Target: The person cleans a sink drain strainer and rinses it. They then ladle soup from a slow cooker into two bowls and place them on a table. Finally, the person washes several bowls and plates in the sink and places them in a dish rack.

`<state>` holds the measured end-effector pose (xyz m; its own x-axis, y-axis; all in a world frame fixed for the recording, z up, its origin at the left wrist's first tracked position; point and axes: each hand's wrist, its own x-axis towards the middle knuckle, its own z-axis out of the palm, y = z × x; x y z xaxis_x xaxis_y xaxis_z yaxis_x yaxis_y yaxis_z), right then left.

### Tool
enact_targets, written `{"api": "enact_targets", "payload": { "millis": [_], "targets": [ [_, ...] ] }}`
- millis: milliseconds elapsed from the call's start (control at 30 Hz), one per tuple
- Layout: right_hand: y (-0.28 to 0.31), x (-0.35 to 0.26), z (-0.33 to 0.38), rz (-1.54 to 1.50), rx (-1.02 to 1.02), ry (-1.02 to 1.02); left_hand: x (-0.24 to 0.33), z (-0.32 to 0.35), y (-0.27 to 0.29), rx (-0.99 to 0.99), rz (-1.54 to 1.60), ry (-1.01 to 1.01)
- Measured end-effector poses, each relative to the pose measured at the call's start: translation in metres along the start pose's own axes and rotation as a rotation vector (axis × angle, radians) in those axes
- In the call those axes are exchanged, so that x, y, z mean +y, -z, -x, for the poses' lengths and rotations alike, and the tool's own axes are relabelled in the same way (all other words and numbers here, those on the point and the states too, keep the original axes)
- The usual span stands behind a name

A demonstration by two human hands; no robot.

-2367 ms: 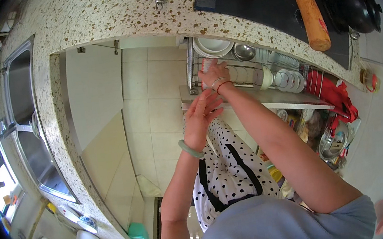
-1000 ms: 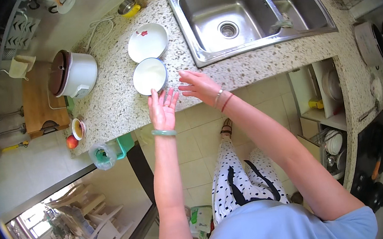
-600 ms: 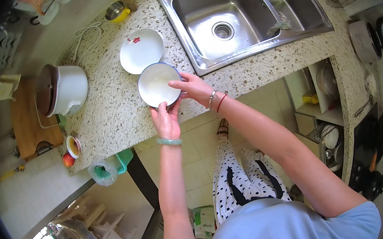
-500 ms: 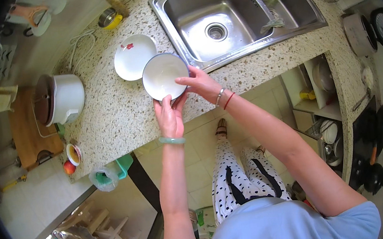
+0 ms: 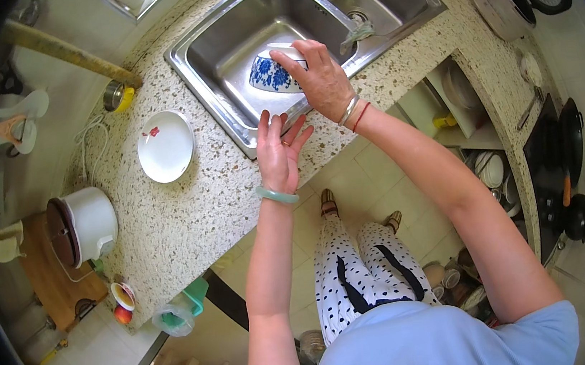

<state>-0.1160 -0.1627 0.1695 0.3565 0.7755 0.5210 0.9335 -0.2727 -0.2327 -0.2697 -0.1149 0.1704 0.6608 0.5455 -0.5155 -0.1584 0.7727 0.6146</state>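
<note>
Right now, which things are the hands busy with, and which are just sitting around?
Busy with:
right hand holding blue-and-white bowl
sink
left hand, open at the sink's edge

Sitting around:
white plate
white cooker pot
wooden stick

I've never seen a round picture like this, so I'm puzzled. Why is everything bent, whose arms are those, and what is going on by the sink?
The picture comes from a small camera worn on a person's head, looking down. Its very wide lens bends straight edges near the rim. The two arms are that person's own hands at work. The right hand holds a blue and white bowl, tipped over, above the steel sink. The left hand, open and empty, rests at the sink's front edge. On the speckled counter lie a white plate and a white cooker pot.
</note>
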Motion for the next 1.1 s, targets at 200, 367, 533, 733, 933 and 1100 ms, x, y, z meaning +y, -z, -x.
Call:
{"api": "enact_targets", "payload": {
  "millis": [200, 367, 533, 733, 933, 1100],
  "targets": [
    [0.0, 0.013, 0.008, 0.074, 0.07, 0.007, -0.007, -0.006, -0.014, -0.028, -0.09, -0.042],
    [0.004, 0.022, 0.017, -0.697, 0.301, -0.922, -0.015, -0.005, -0.034, -0.036, -0.117, -0.03],
    [0.069, 0.049, 0.082, -1.696, 0.32, -1.345, -0.053, 0.016, -0.073, -0.11, -0.184, -0.025],
    [0.182, 0.08, 0.222, -1.666, 0.545, -1.488, -0.161, 0.059, -0.137, -0.269, -0.345, 0.154],
    [0.269, 0.118, 0.411, -1.519, 0.831, -1.773, -0.322, 0.134, -0.183, -0.563, -0.459, 0.515],
    [0.318, 0.156, 0.538, -1.014, 0.734, -2.018, -0.43, 0.189, -0.192, -0.583, -0.557, 0.717]
  ]
}}
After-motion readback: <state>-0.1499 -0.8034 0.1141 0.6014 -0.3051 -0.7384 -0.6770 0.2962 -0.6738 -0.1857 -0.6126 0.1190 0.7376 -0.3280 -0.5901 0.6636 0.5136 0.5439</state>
